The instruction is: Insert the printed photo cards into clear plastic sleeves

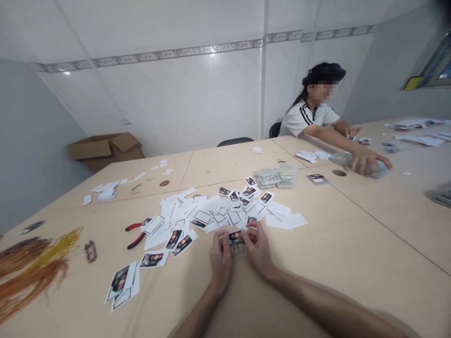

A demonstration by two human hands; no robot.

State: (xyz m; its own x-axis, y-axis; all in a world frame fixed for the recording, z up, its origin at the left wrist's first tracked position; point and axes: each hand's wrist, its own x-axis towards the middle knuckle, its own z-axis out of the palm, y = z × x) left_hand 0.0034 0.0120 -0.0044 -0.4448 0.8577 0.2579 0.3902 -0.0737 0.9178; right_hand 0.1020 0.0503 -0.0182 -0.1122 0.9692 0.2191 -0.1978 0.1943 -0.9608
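White-tiled walls rise behind a long pale desk, with both hands at work near its edge. The left grip and right grip are closed from either side on a small printed card, the fingertips pinching its edges, with something clear showing just below it, too small to make out. A card like this should be light and thin, stiff enough to hold by the edges yet easy to crease, so the edges look like the place to take it; any plastic with it may be slick. Just ahead of the grips lies a loose spread of white paper slips with dark printed pictures, many overlapping. Left of that sit red-handled pliers, then tangled orange and yellow cords by the desk's left side. Beyond the spread stand stacks of clear plastic pieces, with a small packet beside them. Farther right, a co-worker in a white shirt sits at the desk — one hand on a clear bag. A cardboard box sits behind, past the desk's far side.
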